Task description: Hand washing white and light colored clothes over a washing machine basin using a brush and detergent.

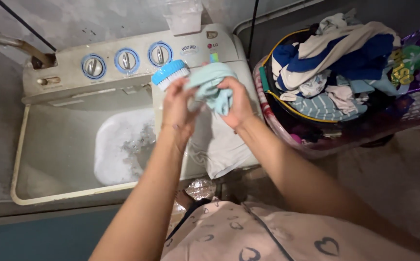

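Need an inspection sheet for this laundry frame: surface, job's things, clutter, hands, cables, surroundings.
Surface: washing machine top, tub open, suds inside; white cloth draped over lid.
Job's things: light green cloth; blue-and-white scrub brush.
Clutter: basket heaped with mixed clothes.
Hands: left hand holds the brush; right hand grips the green cloth.
Cables: dark cable up the wall.
Surroundings: three dials, grey wall.

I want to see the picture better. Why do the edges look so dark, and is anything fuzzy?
Head view: light falls mostly on the washing machine and the foamy water; the corners and laundry basket sit in shadow. The hands, left hand and right hand, and the pale cloth look slightly soft, the brush sharper.
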